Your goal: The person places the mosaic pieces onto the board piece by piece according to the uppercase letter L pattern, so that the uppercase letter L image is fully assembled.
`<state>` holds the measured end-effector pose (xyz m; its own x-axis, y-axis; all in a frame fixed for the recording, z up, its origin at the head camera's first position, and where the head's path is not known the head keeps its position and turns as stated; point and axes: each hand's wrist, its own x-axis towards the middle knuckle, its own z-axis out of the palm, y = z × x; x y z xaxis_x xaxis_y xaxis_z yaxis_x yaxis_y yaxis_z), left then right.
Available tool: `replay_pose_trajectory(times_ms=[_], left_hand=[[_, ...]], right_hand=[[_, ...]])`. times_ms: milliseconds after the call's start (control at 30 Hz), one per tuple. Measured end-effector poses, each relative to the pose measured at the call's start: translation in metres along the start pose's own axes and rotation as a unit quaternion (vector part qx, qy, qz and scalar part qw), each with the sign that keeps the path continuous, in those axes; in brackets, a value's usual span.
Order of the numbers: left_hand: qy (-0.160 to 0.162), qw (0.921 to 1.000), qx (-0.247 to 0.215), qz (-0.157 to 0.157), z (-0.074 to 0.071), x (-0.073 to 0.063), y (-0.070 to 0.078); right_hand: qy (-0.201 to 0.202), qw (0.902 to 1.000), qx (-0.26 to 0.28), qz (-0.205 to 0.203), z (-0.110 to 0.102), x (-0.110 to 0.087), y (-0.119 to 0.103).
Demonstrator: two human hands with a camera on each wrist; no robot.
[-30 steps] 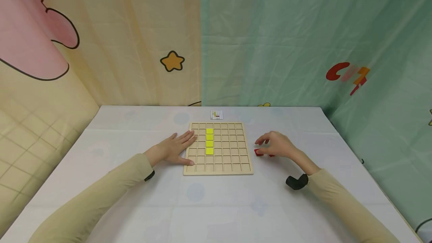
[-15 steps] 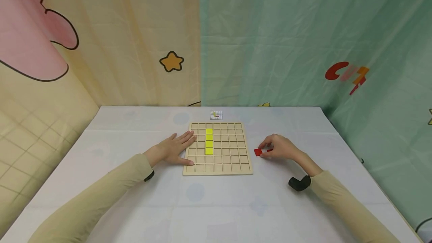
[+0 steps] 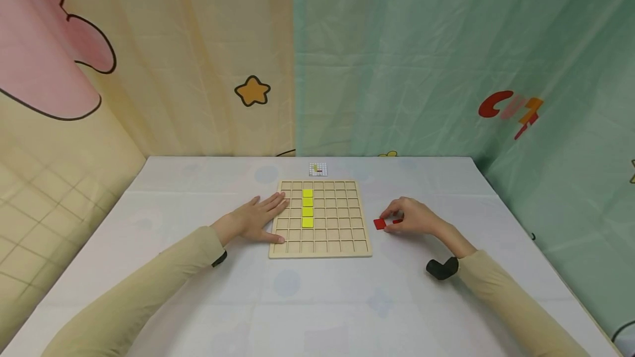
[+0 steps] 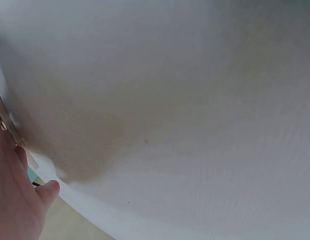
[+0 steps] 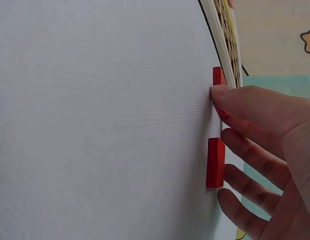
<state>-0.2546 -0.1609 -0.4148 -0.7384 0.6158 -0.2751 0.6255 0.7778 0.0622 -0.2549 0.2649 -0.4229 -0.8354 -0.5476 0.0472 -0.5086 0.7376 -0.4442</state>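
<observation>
A wooden grid board (image 3: 342, 248) lies on the table with a column of several yellow square tiles (image 3: 307, 211) in its left half. My left hand (image 3: 248, 219) rests on the board's left edge, fingers spread and straight. To the right of the board, my right hand (image 3: 415, 217) pinches a flat red square tile (image 3: 379, 225) between thumb and index finger, close over the tabletop. A second red tile (image 5: 215, 163) lies below the other curled fingers in the right wrist view, partly hidden in the head view. The left wrist view catches only part of the left hand (image 4: 17, 195).
Behind the board lies a small card (image 3: 318, 169) printed with a grid and a few coloured squares. A white cloth covers the table (image 3: 317, 302). Patterned curtains (image 3: 397, 70) hang around its back and sides.
My right hand has lowered slightly, and its thumb and index finger have closed on the nearer red tile, which now shows more fully. The left hand and the yellow tiles stay where they were.
</observation>
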Motion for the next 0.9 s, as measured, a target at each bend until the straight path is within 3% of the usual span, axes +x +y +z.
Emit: replay_pose_trajectory(times_ms=[333, 900], left_hand=[[-0.01, 0.9999, 0.0, -0.003, -0.002, 0.001, -0.001], [-0.006, 1.0, 0.002, -0.001, 0.002, 0.003, -0.003]], right_hand=[[0.016, 0.9998, 0.007, -0.009, 0.001, 0.002, 0.002], [0.057, 0.9964, -0.062, 0.008, -0.007, 0.013, -0.019]])
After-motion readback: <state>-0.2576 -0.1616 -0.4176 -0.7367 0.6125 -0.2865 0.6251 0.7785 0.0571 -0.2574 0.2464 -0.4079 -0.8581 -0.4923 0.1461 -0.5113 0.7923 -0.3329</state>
